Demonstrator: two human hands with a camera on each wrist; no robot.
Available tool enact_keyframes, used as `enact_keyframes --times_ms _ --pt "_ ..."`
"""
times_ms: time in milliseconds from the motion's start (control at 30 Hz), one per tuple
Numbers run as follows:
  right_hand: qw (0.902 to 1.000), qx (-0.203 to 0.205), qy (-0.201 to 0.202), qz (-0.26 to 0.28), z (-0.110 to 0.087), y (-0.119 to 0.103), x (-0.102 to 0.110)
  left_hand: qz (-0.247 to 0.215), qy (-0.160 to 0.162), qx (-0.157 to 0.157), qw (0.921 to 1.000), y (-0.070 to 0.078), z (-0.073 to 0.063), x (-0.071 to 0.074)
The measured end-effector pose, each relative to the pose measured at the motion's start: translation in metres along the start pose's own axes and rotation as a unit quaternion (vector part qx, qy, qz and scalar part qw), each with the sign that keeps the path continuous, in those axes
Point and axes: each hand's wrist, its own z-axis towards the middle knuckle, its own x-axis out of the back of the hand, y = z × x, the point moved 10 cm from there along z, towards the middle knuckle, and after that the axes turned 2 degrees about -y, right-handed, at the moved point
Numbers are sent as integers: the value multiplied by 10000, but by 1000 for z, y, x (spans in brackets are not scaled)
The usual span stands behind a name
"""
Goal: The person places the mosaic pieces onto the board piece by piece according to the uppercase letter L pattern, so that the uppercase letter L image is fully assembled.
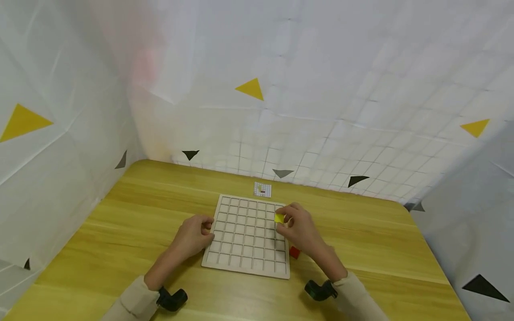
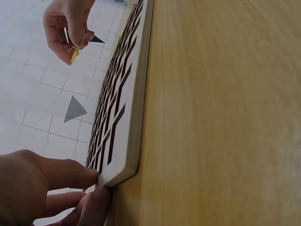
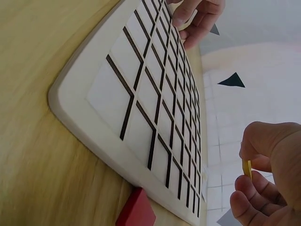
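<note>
Table [image 1: 385, 232]: wood-grain top, bearing everything below. Gridded board [image 1: 246, 232]: lies flat on it, with square cells bounded by dark grooves.

Left hand [image 1: 193, 234]: pinches the board's left rim near a corner, thumb and fingertips together at the edge. Judged a good brace; light, even pressure should stop the board sliding without lifting that corner.

Right hand [image 1: 300, 227]: above the board's right side, thumb and fingertips pinching a yellow tile; no contact with the board made out.

Printed card [image 1: 262, 189]: on the table just beyond the board's far edge, showing a small grid with coloured marks. Worth checking against it before letting go of anything; the marks are too small to read exactly.

Red tile [image 1: 295, 253]: just beside the board's right edge, seemingly against it in the right wrist view. The right wrist should clear it.

Yellow tile [image 1: 279, 218]: raised off the board, seen edge-on in both wrist views. Suggest turning it level, squaring its sides to the grooves, lowering straight, then loosening both fingertips evenly, to avoid a skewed fit.
</note>
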Motion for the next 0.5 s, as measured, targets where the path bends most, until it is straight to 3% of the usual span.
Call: enact_keyframes --times_ms 500 --pt "9997 51 -143 199 12 -5 -20 45 92 -30 9999 0 -1 0"
